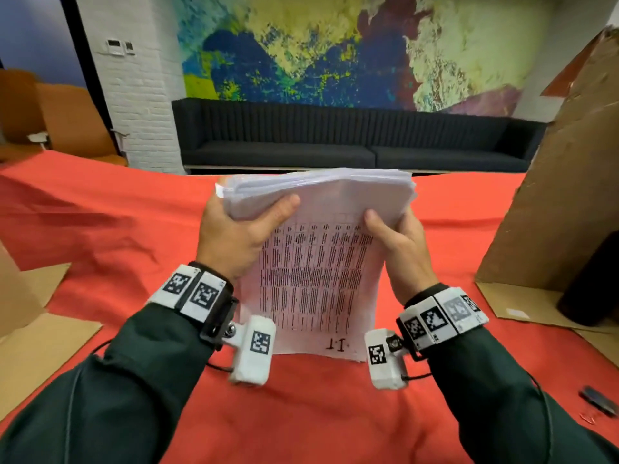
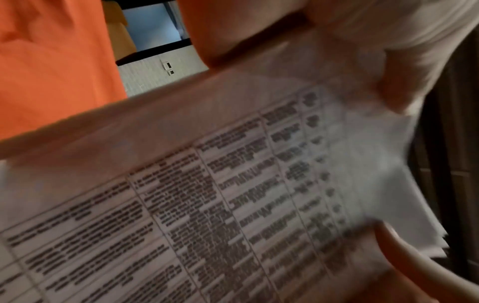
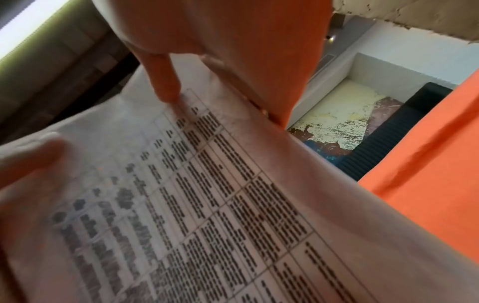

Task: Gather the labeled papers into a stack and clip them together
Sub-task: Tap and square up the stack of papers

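Both hands clamp one upright stack of papers (image 1: pixel 321 262) over the red-covered counter (image 1: pixel 100 229).

We find the left hand (image 1: pixel 234 236) and right hand (image 1: pixel 398 242) curled round the stack's upper side edges, thumbs across the printed front sheet, its lower edge at or just above the cloth. We judge the sheets light, limp and slippery against each other; the upper edges fan unevenly. Best hold is a firm pinch near one squared edge. A small dark object (image 1: pixel 599 400), possibly the clip, lies well apart at right.
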The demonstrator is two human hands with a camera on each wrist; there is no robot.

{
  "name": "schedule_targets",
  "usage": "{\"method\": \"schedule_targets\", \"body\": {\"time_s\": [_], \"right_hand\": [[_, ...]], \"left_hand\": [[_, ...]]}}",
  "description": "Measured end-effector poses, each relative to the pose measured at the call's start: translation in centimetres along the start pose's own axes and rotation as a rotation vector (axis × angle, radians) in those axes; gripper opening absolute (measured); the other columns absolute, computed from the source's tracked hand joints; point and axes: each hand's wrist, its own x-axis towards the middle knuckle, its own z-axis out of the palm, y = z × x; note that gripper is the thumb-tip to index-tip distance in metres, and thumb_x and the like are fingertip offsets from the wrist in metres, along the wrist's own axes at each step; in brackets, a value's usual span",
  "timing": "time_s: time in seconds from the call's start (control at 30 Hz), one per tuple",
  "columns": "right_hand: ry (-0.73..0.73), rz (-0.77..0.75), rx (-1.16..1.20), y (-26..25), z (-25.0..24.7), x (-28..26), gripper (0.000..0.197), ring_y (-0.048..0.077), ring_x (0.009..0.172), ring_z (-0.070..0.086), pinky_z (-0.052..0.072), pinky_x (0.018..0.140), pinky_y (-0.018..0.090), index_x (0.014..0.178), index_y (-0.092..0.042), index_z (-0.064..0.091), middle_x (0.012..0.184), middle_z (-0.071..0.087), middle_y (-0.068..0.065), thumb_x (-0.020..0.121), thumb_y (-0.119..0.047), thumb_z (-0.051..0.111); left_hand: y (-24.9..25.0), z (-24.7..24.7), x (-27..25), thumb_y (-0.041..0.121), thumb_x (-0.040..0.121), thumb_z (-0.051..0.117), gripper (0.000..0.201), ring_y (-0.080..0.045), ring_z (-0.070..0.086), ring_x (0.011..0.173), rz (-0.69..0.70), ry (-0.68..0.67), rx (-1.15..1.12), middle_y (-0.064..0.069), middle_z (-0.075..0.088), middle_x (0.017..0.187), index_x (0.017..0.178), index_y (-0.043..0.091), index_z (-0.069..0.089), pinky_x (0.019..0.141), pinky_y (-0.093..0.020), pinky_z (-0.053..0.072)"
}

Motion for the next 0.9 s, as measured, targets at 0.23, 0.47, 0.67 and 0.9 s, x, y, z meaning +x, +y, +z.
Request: {"method": "schedule_targets", "body": {"time_s": [0.23,0.47,0.67,0.9], "right_hand": [[-0.031,-0.076,-0.080,-0.5,-0.2,0.2,0.040,0.009,0.097,0.065,0.054,0.088,0.028,0.127,-0.008,0.056,0.112,0.068,0.003,0.088,-0.015,0.064],[0.081,-0.118,-0.058,-0.7,-0.1,-0.2,0.017,0.013,0.074,0.063,0.055,0.069,0.032,0.091,-0.014,0.070,0.085,0.072,0.002,0.079,-0.003,0.077],[0.301,-0.031,0.287,-2.3,-0.8,1.0,0.009,0.029,0.083,0.063,0.058,0.080,0.046,0.089,-0.001,0.067,0.093,0.067,0.020,0.086,0.007,0.071],[0.072,0.239,0.784,-1.0,-2.6,0.7,0.068,0.036,0.131,0.057,0.046,0.108,0.056,0.146,0.001,0.047,0.146,0.054,0.021,0.085,-0.012,0.071]], "left_hand": [[0.1,0.4,0.3,0.019,0.084,0.085,0.030,0.002,0.074,0.086,0.078,0.025,0.096,0.008,0.077,0.097,0.109,0.008,0.072,0.079,-0.017,0.058],[-5.0,-1.5,-1.4,0.033,0.058,0.095,0.061,-0.016,0.077,0.097,-0.146,-0.037,0.027,-0.001,0.081,0.101,0.111,0.011,0.074,0.086,-0.032,0.063],[-11.8,-3.5,-5.8,0.043,0.049,0.103,0.090,-0.003,0.073,0.093,-0.468,-0.051,0.219,0.004,0.078,0.110,0.119,0.012,0.058,0.084,-0.025,0.059],[-7.4,-1.1,-4.9,0.019,0.080,0.081,0.053,-0.034,0.069,0.120,-0.556,-0.085,-0.546,-0.016,0.071,0.130,0.130,0.010,0.067,0.106,-0.055,0.052]]}}
